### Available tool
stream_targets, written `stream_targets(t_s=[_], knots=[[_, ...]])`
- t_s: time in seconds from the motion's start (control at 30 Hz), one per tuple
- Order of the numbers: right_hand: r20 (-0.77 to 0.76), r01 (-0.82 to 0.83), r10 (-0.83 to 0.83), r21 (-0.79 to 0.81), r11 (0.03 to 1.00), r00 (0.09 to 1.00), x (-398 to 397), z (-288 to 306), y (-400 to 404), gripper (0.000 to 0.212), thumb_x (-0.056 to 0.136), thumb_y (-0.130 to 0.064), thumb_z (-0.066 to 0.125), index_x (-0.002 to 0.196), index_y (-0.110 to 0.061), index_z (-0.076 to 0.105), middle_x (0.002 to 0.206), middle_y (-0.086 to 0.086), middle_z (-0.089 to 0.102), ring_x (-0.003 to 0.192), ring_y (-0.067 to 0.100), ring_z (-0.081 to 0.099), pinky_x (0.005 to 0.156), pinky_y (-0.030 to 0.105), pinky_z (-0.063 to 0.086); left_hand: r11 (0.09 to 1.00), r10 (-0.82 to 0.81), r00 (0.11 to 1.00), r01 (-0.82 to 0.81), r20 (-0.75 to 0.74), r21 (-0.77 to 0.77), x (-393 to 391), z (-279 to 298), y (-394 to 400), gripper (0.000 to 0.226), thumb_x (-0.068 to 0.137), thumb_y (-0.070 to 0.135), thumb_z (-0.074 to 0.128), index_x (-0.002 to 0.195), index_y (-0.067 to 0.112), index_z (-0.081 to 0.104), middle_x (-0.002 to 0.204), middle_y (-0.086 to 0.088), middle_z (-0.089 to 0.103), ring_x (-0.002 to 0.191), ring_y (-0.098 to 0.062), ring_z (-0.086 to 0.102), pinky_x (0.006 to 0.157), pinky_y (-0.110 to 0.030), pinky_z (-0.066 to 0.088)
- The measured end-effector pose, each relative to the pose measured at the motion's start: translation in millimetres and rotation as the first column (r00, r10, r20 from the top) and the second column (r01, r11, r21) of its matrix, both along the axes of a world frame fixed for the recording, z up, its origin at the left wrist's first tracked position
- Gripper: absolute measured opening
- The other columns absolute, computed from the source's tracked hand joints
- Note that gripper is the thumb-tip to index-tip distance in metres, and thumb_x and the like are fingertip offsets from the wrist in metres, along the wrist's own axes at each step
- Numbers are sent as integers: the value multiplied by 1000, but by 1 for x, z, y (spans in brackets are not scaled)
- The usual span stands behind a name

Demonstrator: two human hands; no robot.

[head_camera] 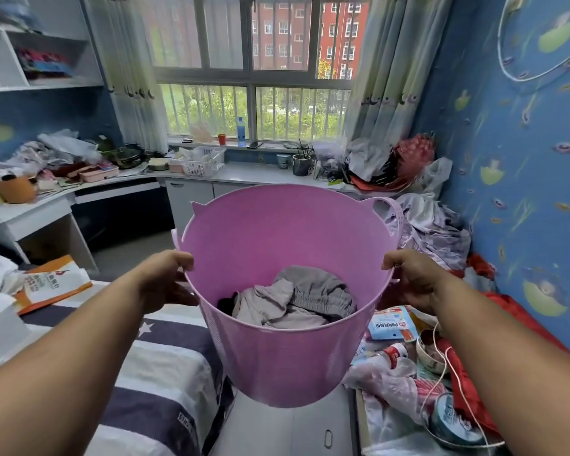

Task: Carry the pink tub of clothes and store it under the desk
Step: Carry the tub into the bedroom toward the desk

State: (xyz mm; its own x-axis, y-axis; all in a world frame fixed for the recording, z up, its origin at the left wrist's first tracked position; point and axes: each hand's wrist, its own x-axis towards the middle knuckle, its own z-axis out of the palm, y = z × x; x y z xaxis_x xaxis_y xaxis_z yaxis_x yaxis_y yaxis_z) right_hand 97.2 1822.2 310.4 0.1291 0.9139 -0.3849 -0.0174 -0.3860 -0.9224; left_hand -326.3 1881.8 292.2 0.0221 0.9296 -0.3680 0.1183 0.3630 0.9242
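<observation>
Head view: the left hand (168,279) and right hand (408,278) are gripping the round pink plastic tub (287,350), fingers curled tight over its rim, grey clothes (297,299) lying low between them. Keeping both grips level looks wise while heading for the dark gap under the white desk (40,212), far beyond the left fingers.

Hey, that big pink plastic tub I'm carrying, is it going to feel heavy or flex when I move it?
Probably light: the pink plastic tub holds only a few grey clothes at the bottom. Its rim may flex, since the left hand and right hand pinch thin-looking wall rather than the handles. The load looks soft, so it is unlikely to shift hard.
</observation>
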Motion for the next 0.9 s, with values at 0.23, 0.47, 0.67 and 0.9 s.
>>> stream_targets(t_s=[0.23, 0.47, 0.67, 0.9], knots=[[-24, 32, -32, -12, 999, 999, -12, -3, 55, 48, 81, -3, 48, 128, 5, 51, 105, 21, 47, 80, 42, 53, 63, 62, 58, 999, -37, 999, 37, 17, 1, -15, -13, 70, 21, 83, 5, 51, 100, -4, 59, 51, -13, 65, 45, -35, 65, 47, -36, 60], [-106, 83, -85, -26, 996, 991, -49, 3, 142, 37, 80, -2, 44, 116, 2, 53, 111, 18, 42, 87, 40, 44, 80, 65, 52, 996, -87, 996, 87, 30, 1, -49, -4, 175, 26, 80, 7, 53, 104, -2, 58, 58, -16, 67, 48, -36, 66, 51, -36, 60], [-83, 99, -98, 8, 995, 992, -76, 4, 205, 52, 83, -1, 43, 134, 3, 48, 115, 24, 47, 92, 45, 48, 85, 79, 45, 996, -87, 996, 87, 17, 25, -75, 3, 243, 26, 80, 6, 53, 105, 0, 59, 68, -17, 64, 48, -35, 65, 50, -36, 61], [-54, 74, -75, -8, 997, 996, -89, 2, 274, 54, 81, -4, 46, 135, 5, 49, 115, 27, 53, 79, 41, 60, 62, 57, 60, 998, -66, 998, 65, 9, 23, -91, 5, 301, 27, 85, 6, 50, 110, 0, 58, 79, -20, 61, 47, -33, 66, 47, -35, 60]])
